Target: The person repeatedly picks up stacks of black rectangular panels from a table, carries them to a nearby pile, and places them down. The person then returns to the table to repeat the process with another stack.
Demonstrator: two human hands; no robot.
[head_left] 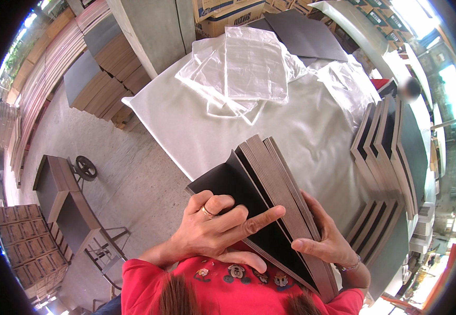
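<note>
A thick stack of grey boards with black faces [285, 184] stands tilted against my red shirt, its edges splayed toward the far end. My right hand [325, 236] grips the stack from the right, thumb on the near side and fingers around the outer edge. My left hand [222, 220] lies over the black face on the left. Its index finger stretches across to the board edges, the thumb is apart below, and the other fingers are curled with nothing visible in them. A black sheet or board [212, 181] leans out leftward behind that hand.
Clear plastic bags [254, 65] lie on the white-covered table [301, 126]. More black-and-grey board stacks [390, 147] stand at its right side, with dark sheets [306, 34] at the back. On the left floor are a trolley [76, 205], cartons [28, 241] and piled boards [99, 79] by a pillar [152, 31].
</note>
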